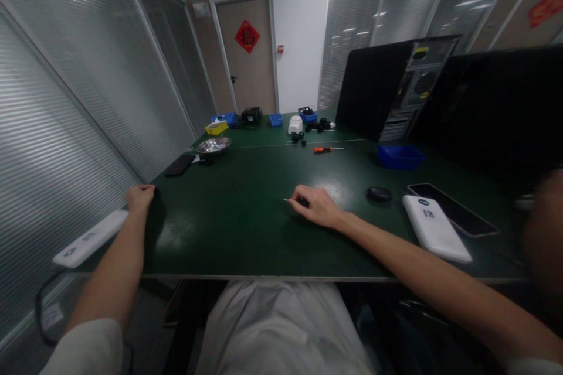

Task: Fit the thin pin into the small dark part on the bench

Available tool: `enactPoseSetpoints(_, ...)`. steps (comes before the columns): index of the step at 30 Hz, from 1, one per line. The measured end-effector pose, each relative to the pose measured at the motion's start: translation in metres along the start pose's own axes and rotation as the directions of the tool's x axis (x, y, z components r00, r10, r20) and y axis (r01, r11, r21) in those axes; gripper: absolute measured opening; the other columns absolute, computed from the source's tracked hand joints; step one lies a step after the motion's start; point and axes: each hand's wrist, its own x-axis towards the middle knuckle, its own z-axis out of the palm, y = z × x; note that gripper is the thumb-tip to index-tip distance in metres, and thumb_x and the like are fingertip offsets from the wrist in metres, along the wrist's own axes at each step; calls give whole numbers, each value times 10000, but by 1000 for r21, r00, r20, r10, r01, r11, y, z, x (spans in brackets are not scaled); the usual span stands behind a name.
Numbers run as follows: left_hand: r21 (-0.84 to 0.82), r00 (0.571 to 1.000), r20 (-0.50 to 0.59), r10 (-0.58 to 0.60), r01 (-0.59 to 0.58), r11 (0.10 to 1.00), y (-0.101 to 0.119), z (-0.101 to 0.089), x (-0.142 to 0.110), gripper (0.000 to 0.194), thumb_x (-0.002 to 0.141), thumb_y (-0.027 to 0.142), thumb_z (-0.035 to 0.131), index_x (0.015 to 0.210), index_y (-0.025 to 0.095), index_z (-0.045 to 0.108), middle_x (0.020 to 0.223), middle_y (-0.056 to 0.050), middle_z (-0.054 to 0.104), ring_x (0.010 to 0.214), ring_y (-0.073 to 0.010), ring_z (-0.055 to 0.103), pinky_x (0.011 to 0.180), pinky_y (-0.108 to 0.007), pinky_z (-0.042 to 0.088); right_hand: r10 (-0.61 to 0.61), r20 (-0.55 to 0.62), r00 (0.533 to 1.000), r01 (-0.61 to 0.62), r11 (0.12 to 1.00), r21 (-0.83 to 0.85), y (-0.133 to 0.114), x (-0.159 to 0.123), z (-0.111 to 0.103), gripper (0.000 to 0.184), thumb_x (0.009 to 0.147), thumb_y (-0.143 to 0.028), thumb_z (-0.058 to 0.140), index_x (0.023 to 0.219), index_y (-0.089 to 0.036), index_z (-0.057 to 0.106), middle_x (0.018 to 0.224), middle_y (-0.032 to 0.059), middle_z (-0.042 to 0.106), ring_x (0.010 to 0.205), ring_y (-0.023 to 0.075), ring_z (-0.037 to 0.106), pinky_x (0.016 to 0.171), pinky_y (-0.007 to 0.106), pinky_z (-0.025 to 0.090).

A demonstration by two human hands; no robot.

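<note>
My right hand (pixel 317 206) is closed over the middle of the green table (pixel 229 217). From its fingers sticks a thin metal tip, and part of a dark handle shows in the palm; it looks like a small screwdriver (pixel 302 202). At the table's left edge my left hand (pixel 139 194) is closed, its fingers curled at the rim; what it holds, if anything, is hidden. Just below that hand lies a white power bank (pixel 90 238). Beyond it a dark phone (pixel 180 165) lies flat near a shiny metal bowl (pixel 213 146).
An orange-handled screwdriver (pixel 323 150) lies farther back. Right of my hand are a black mouse (pixel 378 194), another white power bank (pixel 435 228), a phone (pixel 453 210) and a blue tray (pixel 400 156). A computer tower (pixel 373 88) stands behind. A blurred part of a person (pixel 545 234) shows far right.
</note>
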Motion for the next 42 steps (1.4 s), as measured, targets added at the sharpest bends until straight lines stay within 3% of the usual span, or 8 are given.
enactPoseSetpoints(5,-49,992,-13,-123,122,991,14,2,-8,257,815,215,686,1017,67,742,645,-38,627,793,-248,621,806,-350,463,12,14,1000,-12,1000,6,1,0,1,185,1005,-359,543,952,-196,611,906,31,666,714,137,569,649,261,376)
enactPoseSetpoints(9,-200,971,230,64,-18,980,53,25,-33,359,759,297,773,1078,133,765,908,-77,749,889,-236,671,811,-300,502,33,28,999,-33,999,-11,3,-1,6,182,1005,-364,545,954,-199,605,899,23,661,718,138,572,646,261,365)
enactPoseSetpoints(11,-370,846,439,301,-135,919,84,41,-59,403,742,351,794,1090,149,770,1026,-97,755,988,-250,678,868,-298,509,34,43,998,-33,999,-28,3,-1,9,177,1003,-364,547,955,-202,600,907,21,663,725,139,577,647,262,358)
enactPoseSetpoints(14,-505,539,628,561,-266,821,135,63,-115,408,775,460,774,1099,211,782,1119,-85,741,1039,-262,674,910,-339,513,30,73,997,-26,998,-52,3,-1,13,168,997,-363,553,950,-207,597,914,19,667,719,139,577,638,263,340)
enactPoseSetpoints(16,-587,344,648,680,-343,733,164,74,-156,346,832,491,723,1035,220,795,1088,-76,744,1018,-254,679,913,-362,514,33,86,996,-28,998,-60,2,0,14,162,993,-359,557,950,-209,598,917,20,667,718,140,576,635,263,333)
enactPoseSetpoints(18,-677,226,591,774,-383,629,185,82,-191,311,890,474,677,1040,226,792,1072,-75,744,1001,-237,683,906,-357,512,34,105,994,-28,998,-62,1,1,14,154,989,-354,560,956,-211,605,927,21,665,727,141,577,638,262,333)
enactPoseSetpoints(25,-719,230,382,895,-535,444,199,83,-238,331,1021,409,516,1070,208,775,1014,-90,717,917,-200,652,817,-313,485,14,123,992,-6,998,-60,3,1,12,124,970,-327,581,944,-212,620,929,19,649,742,143,567,647,268,332)
enactPoseSetpoints(42,-703,256,358,898,-559,440,198,77,-243,244,957,365,646,1102,214,770,1039,-83,726,886,-201,668,791,-316,509,-23,118,993,28,999,-45,0,0,8,152,1020,-336,502,1015,-209,586,965,36,629,749,148,567,651,268,352)
